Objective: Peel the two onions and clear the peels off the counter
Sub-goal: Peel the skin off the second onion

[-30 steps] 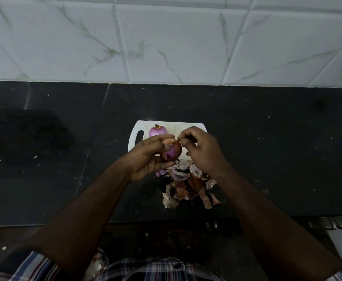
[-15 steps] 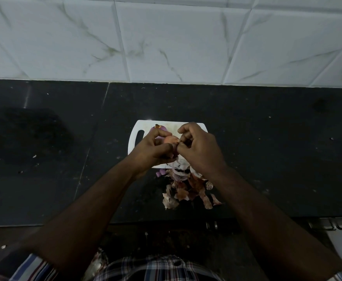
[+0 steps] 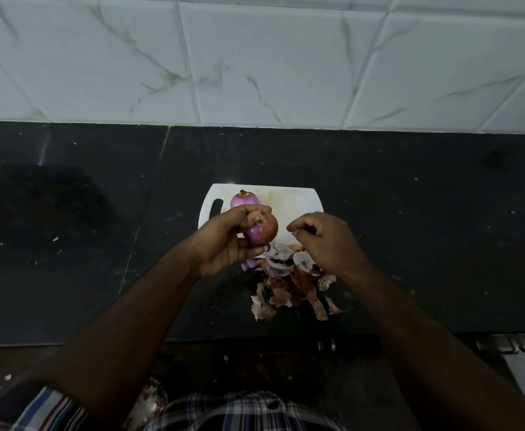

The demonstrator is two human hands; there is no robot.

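Observation:
My left hand (image 3: pixel 223 244) grips a partly peeled onion (image 3: pixel 262 230) above the near edge of the white cutting board (image 3: pixel 289 200). Brown skin still covers the onion's right side and purple flesh shows on its left. A short way to its right, my right hand (image 3: pixel 325 241) has curled fingers that pinch a small pale scrap of peel (image 3: pixel 295 233). A fully peeled purple onion (image 3: pixel 244 199) rests on the board behind my left hand. Below both hands a pile of peels (image 3: pixel 289 284) lies on the black counter (image 3: pixel 426 244).
A white marbled tile wall (image 3: pixel 255 57) rises behind the counter. The counter's front edge runs just below the peel pile. A metal handle (image 3: pixel 516 343) shows at the lower right. Small specks dot the counter's left part.
My right hand has pulled away from the onion to the right. My left hand has lowered slightly and turned the onion, so the peeled onion behind it shows again.

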